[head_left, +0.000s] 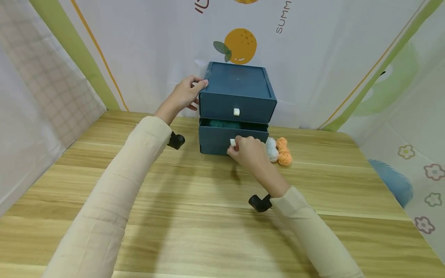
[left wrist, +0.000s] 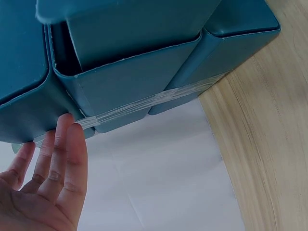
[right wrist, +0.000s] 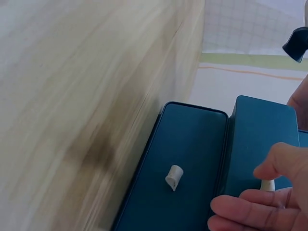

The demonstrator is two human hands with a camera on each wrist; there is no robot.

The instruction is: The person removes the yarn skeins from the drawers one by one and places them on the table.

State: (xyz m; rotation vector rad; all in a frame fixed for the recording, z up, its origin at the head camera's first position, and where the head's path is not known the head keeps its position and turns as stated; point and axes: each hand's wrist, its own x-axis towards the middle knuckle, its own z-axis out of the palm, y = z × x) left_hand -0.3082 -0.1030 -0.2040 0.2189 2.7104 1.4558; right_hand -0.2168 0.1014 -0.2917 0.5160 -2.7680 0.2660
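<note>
Pinching the white knob [head_left: 232, 142] with thumb and curled fingers, the right hand [head_left: 252, 152] is right on the middle drawer [head_left: 215, 139], and it's the nearer hand by far! That drawer stands partly out of the dark blue cabinet [head_left: 240, 79], its long front running side to side across the person's view, with dark green yarn [head_left: 224, 124] showing in the gap. Here's the key line: the drawer body lies straight behind the knob, away from the person, so its sliding path looks to run front to back, while the right forearm slants in from the right. Over on the far side, the left hand [head_left: 187, 92] rests against the cabinet's upper left edge, thumb on top, fingers fairly straight down the side, gripping nothing that shows. Below, the right wrist view gives us the bottom drawer [right wrist: 192, 134], closed, its own knob [right wrist: 174, 177] untouched. Just beside the cabinet's right: pale blue yarn [head_left: 272, 150] and orange yarn [head_left: 284, 151] on the table [head_left: 208, 216].
</note>
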